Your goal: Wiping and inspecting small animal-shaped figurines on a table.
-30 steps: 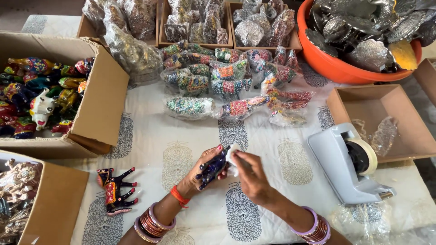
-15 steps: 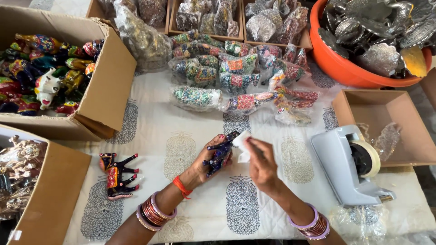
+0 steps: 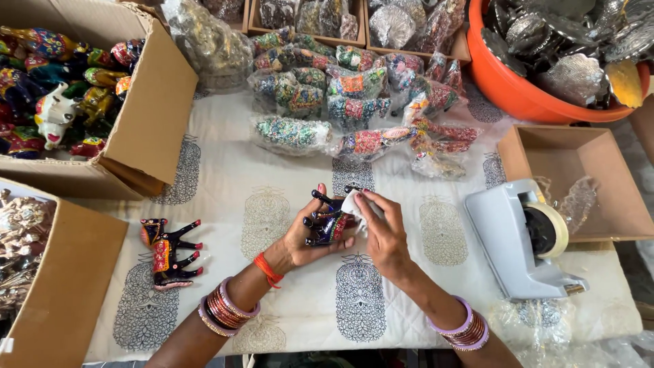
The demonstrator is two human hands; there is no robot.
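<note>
Head view: we look down on a printed cloth-covered desk (image 3: pixel 225 204). Near its middle, our left hand (image 3: pixel 306 235) curls around a dark painted animal figurine (image 3: pixel 328 221), while our right hand (image 3: pixel 381 228) pinches a small white scrap (image 3: pixel 352 202) against it.

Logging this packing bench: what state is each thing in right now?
Left hand: holding the dark painted figurine.
Right hand: pressing a white cloth on the figurine.
Black horse figurine: lying on its side, unwrapped.
Tape dispenser: loaded.
Small box: open.
</note>
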